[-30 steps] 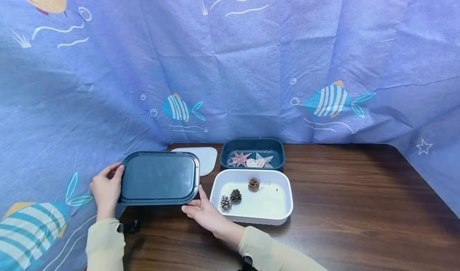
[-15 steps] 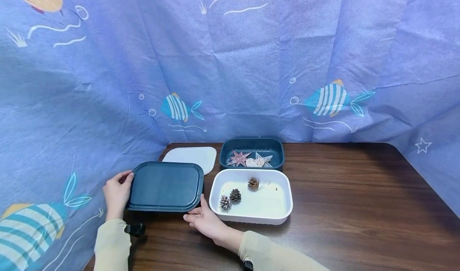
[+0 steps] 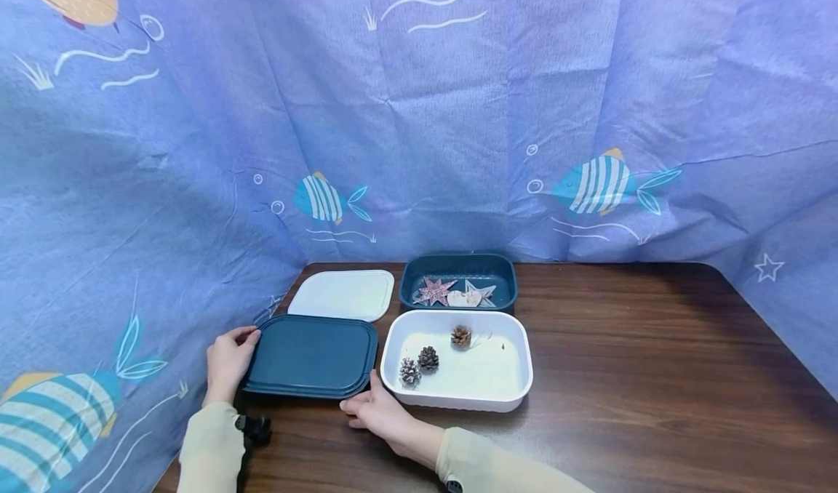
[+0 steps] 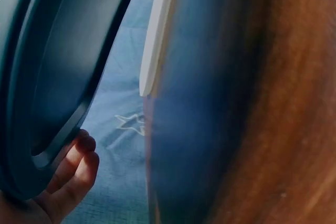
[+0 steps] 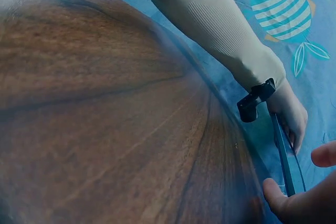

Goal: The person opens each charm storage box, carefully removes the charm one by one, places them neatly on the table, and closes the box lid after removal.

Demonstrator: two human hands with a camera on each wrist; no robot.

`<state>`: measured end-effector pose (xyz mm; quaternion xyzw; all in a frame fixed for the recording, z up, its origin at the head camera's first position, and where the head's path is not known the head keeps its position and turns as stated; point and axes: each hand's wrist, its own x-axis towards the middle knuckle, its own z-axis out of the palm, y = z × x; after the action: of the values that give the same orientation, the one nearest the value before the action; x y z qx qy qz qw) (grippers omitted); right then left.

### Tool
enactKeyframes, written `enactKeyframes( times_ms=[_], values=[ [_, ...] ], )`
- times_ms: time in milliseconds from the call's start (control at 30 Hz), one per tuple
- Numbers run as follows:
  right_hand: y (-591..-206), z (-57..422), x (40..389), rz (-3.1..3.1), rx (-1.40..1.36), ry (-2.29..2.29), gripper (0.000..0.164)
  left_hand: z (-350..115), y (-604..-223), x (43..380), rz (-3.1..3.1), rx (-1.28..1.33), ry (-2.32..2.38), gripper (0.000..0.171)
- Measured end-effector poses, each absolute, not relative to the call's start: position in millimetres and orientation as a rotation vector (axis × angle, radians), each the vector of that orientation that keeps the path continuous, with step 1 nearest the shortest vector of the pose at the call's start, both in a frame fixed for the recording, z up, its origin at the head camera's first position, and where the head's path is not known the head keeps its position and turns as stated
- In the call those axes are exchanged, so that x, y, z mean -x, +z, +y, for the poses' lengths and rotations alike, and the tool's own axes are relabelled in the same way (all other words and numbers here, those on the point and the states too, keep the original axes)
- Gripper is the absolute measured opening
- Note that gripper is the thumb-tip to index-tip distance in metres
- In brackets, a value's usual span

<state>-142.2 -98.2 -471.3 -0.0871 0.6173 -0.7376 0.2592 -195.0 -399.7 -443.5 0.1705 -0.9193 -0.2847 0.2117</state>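
Dark lid (image 3: 311, 355) has sunk lower, left hand (image 3: 229, 362) and right hand (image 3: 385, 411) gripping its edges

The brown, wood-grained tabletop (image 3: 622, 377) has a dark blue lid (image 3: 310, 355) by its left edge, a white lid (image 3: 342, 294) at its far left corner, and a blue curtain (image 3: 445, 151) with white-striped teal fish (image 3: 596, 184) behind.
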Motion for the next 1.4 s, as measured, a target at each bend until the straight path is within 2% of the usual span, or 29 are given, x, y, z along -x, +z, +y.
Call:
enactKeyframes(
  times_ms=[600,1400],
  values=[
    [-479.9,-101.1,148.4,1.702,0.212,-2.06,0.094,-393.8,-449.5,207.6,-2.847,-0.464,-0.805,0.043],
    [-483.8,-112.3,153.3,1.692,0.183,-2.137,0.099,-387.0,-456.7,220.8,-2.872,-0.509,-0.909,0.048]
  ],
)
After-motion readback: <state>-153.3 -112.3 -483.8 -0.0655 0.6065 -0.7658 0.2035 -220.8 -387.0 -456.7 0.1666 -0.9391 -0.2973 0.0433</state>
